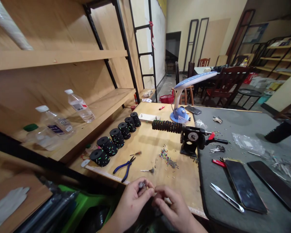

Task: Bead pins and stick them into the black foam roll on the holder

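Note:
My left hand (133, 202) is pinched at the near edge of the wooden table (147, 145), holding a small grey tuft (142, 184) between thumb and fingers. Touching it from the right, my right hand (173, 207) has its fingers curled and pinched against the same small piece; what it grips is too small to name. Just ahead on the table lie blue-handled pliers (125, 167), a little brush-like piece (149, 170) and a scatter of coloured beads (168, 158). A black hand-crank winder (191, 139) carries a long black spool (167, 126).
Several black spools (116, 137) line the table's left side beside a ruler (104, 173). Plastic bottles (79, 105) lie on the shelf at left. A blue desk lamp (181, 110) stands behind. On the grey mat (244, 145) lie snips (226, 197), two phones (244, 186) and plastic bags.

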`<state>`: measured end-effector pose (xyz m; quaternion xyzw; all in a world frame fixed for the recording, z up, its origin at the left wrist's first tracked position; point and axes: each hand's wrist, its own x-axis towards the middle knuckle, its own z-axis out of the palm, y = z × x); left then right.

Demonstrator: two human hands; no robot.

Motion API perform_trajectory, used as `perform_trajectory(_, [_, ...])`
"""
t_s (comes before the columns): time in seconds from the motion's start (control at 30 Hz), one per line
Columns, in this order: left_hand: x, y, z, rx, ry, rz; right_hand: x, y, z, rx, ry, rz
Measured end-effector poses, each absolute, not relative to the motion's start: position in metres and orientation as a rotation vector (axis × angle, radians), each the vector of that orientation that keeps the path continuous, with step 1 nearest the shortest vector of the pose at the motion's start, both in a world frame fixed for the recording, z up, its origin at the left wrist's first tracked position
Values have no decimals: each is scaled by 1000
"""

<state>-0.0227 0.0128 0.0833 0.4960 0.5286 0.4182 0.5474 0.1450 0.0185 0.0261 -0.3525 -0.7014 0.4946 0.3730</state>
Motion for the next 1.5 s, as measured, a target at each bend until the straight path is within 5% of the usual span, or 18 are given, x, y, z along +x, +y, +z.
perform_trajectory(0.47, [-67, 87, 6, 1700, 1784, 943, 138, 18, -22, -1062, -954, 1649])
perform_trajectory(0.77, [-24, 50, 27, 1663, 1538, 1051, 137, 19, -28, -1108, -693, 1653])
perform_trajectory(1.07, [26, 20, 1, 836, 1173, 1191, 136, 10, -26, -1213, -1094, 1264])
perform_trajectory(1.3, [23, 24, 5, 890, 1172, 1123, 149, 7, -24, -1285, -1462, 994])
perform_trajectory(1.5, [24, 23, 16, 1385, 1339, 1143, 246, 6, -27, -1531, -1822, 155])
